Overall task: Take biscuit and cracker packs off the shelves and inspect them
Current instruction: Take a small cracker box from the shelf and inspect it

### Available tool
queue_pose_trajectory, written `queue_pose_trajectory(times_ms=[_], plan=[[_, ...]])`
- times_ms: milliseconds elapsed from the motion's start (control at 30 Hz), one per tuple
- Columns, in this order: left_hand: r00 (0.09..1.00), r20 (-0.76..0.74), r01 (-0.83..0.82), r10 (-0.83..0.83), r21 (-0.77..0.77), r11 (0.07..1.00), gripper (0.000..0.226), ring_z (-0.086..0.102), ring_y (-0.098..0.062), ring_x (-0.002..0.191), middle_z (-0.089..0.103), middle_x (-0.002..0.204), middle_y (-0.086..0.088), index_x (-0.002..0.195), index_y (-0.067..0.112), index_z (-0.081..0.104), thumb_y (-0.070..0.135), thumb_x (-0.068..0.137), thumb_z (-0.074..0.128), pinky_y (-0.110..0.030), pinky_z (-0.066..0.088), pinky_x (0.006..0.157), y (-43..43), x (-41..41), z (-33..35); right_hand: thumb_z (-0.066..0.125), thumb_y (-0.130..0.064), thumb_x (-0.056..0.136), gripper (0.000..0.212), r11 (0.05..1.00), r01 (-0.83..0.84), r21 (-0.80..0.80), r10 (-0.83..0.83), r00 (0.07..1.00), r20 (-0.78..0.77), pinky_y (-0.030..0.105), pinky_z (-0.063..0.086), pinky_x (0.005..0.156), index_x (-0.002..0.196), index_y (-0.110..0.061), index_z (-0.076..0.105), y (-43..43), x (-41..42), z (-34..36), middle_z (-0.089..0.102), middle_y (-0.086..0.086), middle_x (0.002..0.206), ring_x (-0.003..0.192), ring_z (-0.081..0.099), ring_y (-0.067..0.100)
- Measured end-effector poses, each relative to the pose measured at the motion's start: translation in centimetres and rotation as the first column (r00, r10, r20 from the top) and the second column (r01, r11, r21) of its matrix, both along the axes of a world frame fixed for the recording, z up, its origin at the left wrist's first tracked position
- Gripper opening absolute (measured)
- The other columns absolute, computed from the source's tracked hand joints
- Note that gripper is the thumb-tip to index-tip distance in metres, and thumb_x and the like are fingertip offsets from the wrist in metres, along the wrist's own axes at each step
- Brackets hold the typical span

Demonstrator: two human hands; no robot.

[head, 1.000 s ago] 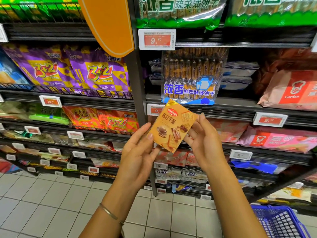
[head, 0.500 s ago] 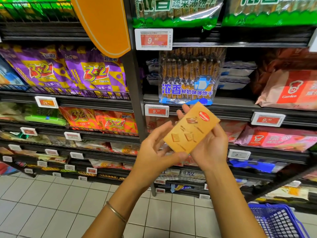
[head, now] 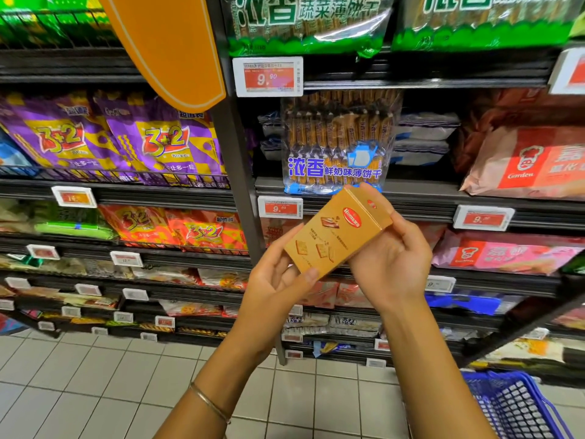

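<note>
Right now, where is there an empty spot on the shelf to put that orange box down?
The barest patch for the orange box is the shelf front between the blue milk-biscuit bag and the red Garden bag. A narrower strip lies between that blue bag and the post. The purple 3+2 bags sit packed tight.

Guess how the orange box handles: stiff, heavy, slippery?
Probably stiff: the box shows sharp edges and flat faces under both grips. Likely light: the left hand and right hand hold it tilted in the air by its ends. Crackers printed on it suggest breakable contents.
</note>
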State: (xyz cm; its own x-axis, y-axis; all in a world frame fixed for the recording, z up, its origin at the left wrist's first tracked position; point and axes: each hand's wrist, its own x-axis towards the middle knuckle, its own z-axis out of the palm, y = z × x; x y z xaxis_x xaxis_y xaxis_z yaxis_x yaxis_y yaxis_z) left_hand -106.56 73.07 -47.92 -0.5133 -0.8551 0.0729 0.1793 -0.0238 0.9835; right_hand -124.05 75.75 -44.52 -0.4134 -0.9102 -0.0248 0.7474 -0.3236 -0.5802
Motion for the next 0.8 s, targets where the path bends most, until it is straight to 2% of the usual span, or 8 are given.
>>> queue_pose_trajectory(times_ms=[67, 200, 333, 500, 567, 633, 700, 800], plan=[[1.000, 0.009, -0.015, 0.015, -0.009, 1.000, 0.065, 0.061, -0.022, 0.135, 0.066, 0.144, -0.003, 0.150, 0.031, 0.051, 0.033, 0.089, 0.075, -0.057, 0.046, 0.114, -0.2, -0.1, 0.0, 0.041, -0.027, 0.099, 0.059, 1.000, 0.006, -0.010, -0.006, 1.000, 0.006, 0.045, 0.041, 0.110, 0.152, -0.003, 0.043, 0.1, 0.0, 0.2, 0.063, 0.017, 0.134, 0.122, 0.059, 0.030], [0.999, 0.042, 0.013, -0.015, 0.034, 0.999, 0.052, 0.061, -0.018, 0.135, 0.065, 0.145, 0.005, 0.143, 0.043, 0.057, 0.042, 0.094, 0.071, -0.057, 0.050, 0.109, -0.8, 0.0, -0.3, 0.049, -0.028, 0.097, 0.066, 1.000, 0.003, -0.016, -0.004, 0.999, -0.043, 0.050, 0.032, 0.117, 0.156, -0.001, 0.038, 0.2, -0.2, 0.4, 0.050, 0.023, 0.145, 0.131, 0.048, 0.036], [0.999, -0.008, 0.051, -0.051, 0.105, 0.993, 0.049, 0.060, -0.019, 0.137, 0.064, 0.146, 0.007, 0.144, 0.045, 0.056, 0.045, 0.096, 0.069, -0.045, 0.057, 0.104, -0.7, -0.4, -0.4, 0.055, -0.034, 0.092, 0.070, 0.999, -0.009, -0.037, 0.005, 0.993, -0.115, 0.042, 0.042, 0.100, 0.151, 0.001, 0.044, 0.3, -0.7, 0.9, 0.056, 0.019, 0.136, 0.121, 0.053, 0.032], [0.985, -0.146, 0.119, -0.091, 0.192, 0.974, 0.066, 0.066, -0.038, 0.128, 0.064, 0.146, -0.007, 0.161, 0.044, 0.030, 0.026, 0.105, 0.060, -0.039, 0.059, 0.098, -0.6, -0.6, -0.7, 0.047, -0.022, 0.098, 0.041, 0.999, -0.016, -0.041, -0.003, 0.908, -0.420, 0.028, 0.051, 0.086, 0.136, -0.012, 0.057, 0.1, -1.6, 0.8, 0.069, 0.004, 0.119, 0.105, 0.064, 0.016], [0.977, -0.163, 0.170, -0.137, 0.210, 0.963, 0.059, 0.069, -0.042, 0.122, 0.067, 0.142, -0.013, 0.159, 0.040, 0.035, 0.025, 0.106, 0.057, -0.040, 0.062, 0.092, -0.6, -0.7, -0.4, 0.053, -0.028, 0.098, 0.039, 1.000, 0.014, 0.002, -0.011, 0.841, -0.542, 0.026, 0.055, 0.082, 0.134, -0.013, 0.057, -0.2, -1.4, 1.0, 0.073, 0.000, 0.112, 0.099, 0.068, 0.013], [0.978, -0.139, 0.185, -0.154, 0.251, 0.950, 0.048, 0.072, -0.040, 0.117, 0.070, 0.136, -0.014, 0.152, 0.026, 0.049, 0.035, 0.105, 0.055, -0.038, 0.064, 0.083, -0.5, -0.9, 0.0, 0.064, -0.036, 0.093, 0.037, 0.997, 0.051, 0.051, -0.010, 0.804, -0.595, 0.028, 0.057, 0.077, 0.124, -0.015, 0.061, -0.5, -1.3, 1.2, 0.075, -0.001, 0.099, 0.088, 0.071, 0.012], [0.983, -0.088, 0.183, -0.163, 0.319, 0.930, 0.058, 0.075, -0.040, 0.109, 0.073, 0.129, -0.016, 0.146, 0.019, 0.055, 0.055, 0.099, 0.052, -0.037, 0.065, 0.076, -0.4, -1.1, 0.3, 0.078, -0.049, 0.079, 0.052, 0.986, 0.102, 0.131, -0.008, 0.815, -0.579, 0.032, 0.057, 0.073, 0.112, -0.012, 0.063, -0.8, -1.3, 1.5, 0.075, 0.000, 0.086, 0.078, 0.071, 0.013], [0.973, 0.054, 0.196, -0.224, 0.314, 0.929, 0.084, 0.079, -0.038, 0.091, 0.077, 0.114, -0.023, 0.139, 0.018, 0.059, 0.082, 0.086, 0.045, -0.039, 0.066, 0.074, -0.4, -1.3, 0.3, 0.084, -0.067, 0.064, 0.096, 0.958, 0.096, 0.271, 0.081, 0.813, -0.577, 0.036, 0.055, 0.070, 0.123, 0.003, 0.056, -1.1, -1.2, 2.0, 0.077, 0.008, 0.086, 0.077, 0.074, 0.022]])
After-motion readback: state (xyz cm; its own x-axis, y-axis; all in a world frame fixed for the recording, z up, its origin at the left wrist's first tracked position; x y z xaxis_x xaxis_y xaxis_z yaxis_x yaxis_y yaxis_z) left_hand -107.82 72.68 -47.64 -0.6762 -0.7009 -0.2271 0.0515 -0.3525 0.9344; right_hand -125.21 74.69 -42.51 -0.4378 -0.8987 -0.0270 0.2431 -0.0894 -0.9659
